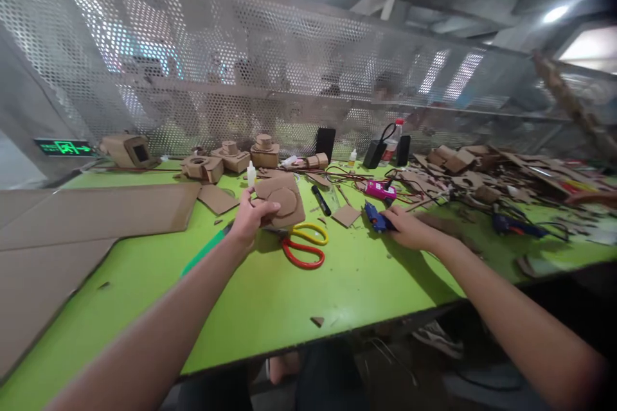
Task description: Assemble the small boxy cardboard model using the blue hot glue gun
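My left hand (250, 215) grips a square cardboard piece (295, 209) by its left side, thumb on top; a round cardboard disc (282, 201) lies on its face. My right hand (407, 226) is closed around a blue hot glue gun (373, 215), its nozzle pointing up and to the left, low over the green table. Below the cardboard piece lie scissors (304, 260) with one red and one yellow handle, their blades hidden. Between the hands are a black marker (321, 200) and a small cardboard square (346, 216). A green strip-like tool (205, 250) shows partly behind my left forearm.
Large cardboard sheets (96, 212) cover the table's left side. Several built cardboard shapes (201, 168) stand along the back. Scraps (463, 173) pile up at right, near another blue glue gun (518, 226). A pink device (380, 190) and a bottle (393, 141) sit behind my right hand.
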A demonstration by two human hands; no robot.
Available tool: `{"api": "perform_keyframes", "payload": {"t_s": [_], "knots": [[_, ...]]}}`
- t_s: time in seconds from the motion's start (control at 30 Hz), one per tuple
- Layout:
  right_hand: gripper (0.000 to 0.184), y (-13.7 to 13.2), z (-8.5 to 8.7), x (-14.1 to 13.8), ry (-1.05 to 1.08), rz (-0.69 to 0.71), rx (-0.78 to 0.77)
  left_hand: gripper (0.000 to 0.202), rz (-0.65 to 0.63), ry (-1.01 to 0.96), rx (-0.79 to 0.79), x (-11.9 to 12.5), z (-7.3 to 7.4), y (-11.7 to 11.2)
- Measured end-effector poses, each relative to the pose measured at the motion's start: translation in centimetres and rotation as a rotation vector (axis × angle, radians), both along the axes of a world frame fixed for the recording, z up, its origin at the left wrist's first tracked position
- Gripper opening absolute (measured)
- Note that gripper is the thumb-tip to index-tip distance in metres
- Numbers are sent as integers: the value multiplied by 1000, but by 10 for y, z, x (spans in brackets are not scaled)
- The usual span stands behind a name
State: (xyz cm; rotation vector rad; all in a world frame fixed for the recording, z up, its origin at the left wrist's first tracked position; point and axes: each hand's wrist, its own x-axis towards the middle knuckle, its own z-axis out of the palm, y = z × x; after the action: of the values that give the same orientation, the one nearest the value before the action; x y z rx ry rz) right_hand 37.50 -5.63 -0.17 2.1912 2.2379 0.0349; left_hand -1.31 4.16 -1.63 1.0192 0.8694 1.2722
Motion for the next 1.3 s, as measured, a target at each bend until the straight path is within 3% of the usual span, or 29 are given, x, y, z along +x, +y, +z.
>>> {"api": "perform_keyframes", "payload": {"t_s": [0.1, 0.2, 0.3, 0.37, 0.5, 0.6, 0.77, 0.9, 1.07, 1.3], "knots": [[42, 2, 19, -15, -12, -4, 47, 77, -66, 63, 41, -4, 4, -5], [43, 10, 46, -56, 82, 78, 186, 83, -174, 178, 116, -10, 18, -14], [75, 25, 65, -111, 625, 318, 300, 91, -299, 367, 192, -14, 39, -22], [97, 37, 69, -141, 822, 493, 188, 96, -389, 485, 279, -14, 53, -24], [117, 56, 60, -169, 945, 706, -44, 100, -383, 749, 446, -11, 76, -20], [120, 59, 46, -171, 969, 685, -42, 102, -409, 871, 497, -4, 88, -13], [116, 62, 25, -168, 1211, 605, 13, 89, -390, 842, 552, 18, 102, 2], [121, 70, 9, -167, 1347, 498, 59, 94, -379, 803, 556, 25, 99, 11], [124, 76, -5, -168, 1503, 360, 153, 105, -256, 622, 555, 7, 75, 5], [123, 73, -13, -177, 1698, 374, 81, 105, -277, 312, 177, 0, 25, -19]]}}
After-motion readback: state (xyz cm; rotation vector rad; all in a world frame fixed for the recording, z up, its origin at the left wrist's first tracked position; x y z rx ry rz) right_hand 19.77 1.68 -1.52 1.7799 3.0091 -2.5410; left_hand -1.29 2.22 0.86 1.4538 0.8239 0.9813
